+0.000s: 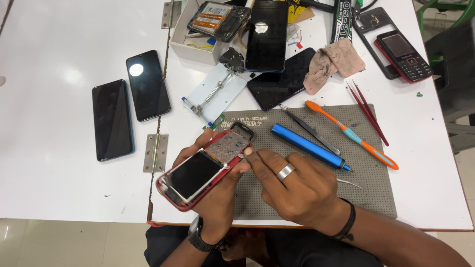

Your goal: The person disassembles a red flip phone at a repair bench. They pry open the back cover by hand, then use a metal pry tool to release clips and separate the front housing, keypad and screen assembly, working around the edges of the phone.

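The left hand (213, 193) cradles a red-framed keypad phone with its front cover off (205, 168) from beneath, fingers wrapped round both edges so the bare keypad board faces up and stays steady. The phone sits just above the near edge of the grey perforated rubber work mat (346, 198), towards seven o'clock on the white worktop (59, 188). Its long axis runs from seven o'clock to one o'clock, the dark screen nearest the person and the keypad end pointing away to one o'clock. The right hand (292, 185), wearing a silver ring, presses fingertips against the phone's right edge beside the keypad, pinched around a thin metal tool whose tip shows behind the hand. At three o'clock of the phone lie a blue cylindrical screwdriver handle (309, 146) and an orange-handled brush (354, 136), kept within reach.
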